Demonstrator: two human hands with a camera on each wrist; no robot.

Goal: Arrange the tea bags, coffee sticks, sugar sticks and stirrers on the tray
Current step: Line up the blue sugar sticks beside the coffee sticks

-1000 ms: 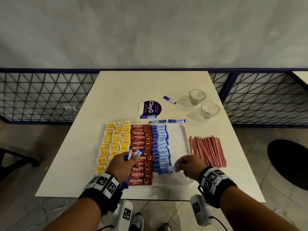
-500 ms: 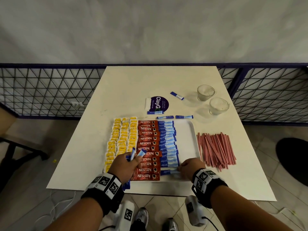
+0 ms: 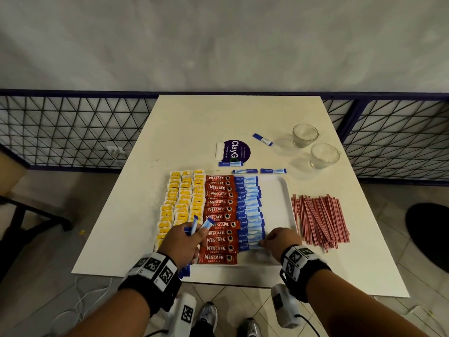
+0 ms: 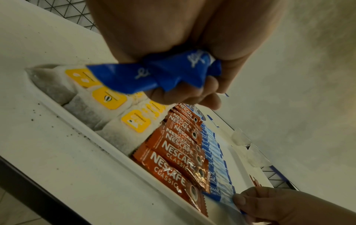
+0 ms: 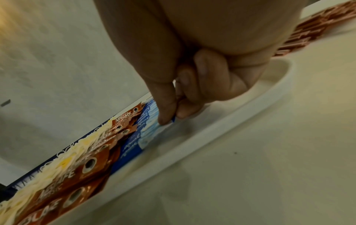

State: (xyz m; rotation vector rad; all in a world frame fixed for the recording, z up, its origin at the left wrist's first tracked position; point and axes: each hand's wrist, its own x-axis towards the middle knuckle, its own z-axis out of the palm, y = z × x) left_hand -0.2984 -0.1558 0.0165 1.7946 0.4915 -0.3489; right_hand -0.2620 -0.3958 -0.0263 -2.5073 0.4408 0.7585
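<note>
**White table by a mesh rail: tray stock**

On the table [image 3: 194, 132] I log one white tray [image 3: 277, 205]: tea bags [image 3: 181, 203], coffee sticks [image 3: 220, 215], sugar sticks [image 3: 250, 210] in columns. My right hand [image 3: 283, 240] pinches the nearest sugar stick [image 5: 154, 134]. My left hand [image 3: 181, 242] clutches spare sugar sticks [image 4: 154, 76]. Stirrers [image 3: 320, 220] lie right of the tray; two glass cups [image 3: 315, 147] beyond.

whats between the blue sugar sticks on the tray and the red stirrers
In the head view: a bare strip of the tray, its right rim, then a narrow band of table. The sugar sticks and stirrers lie apart.
</note>
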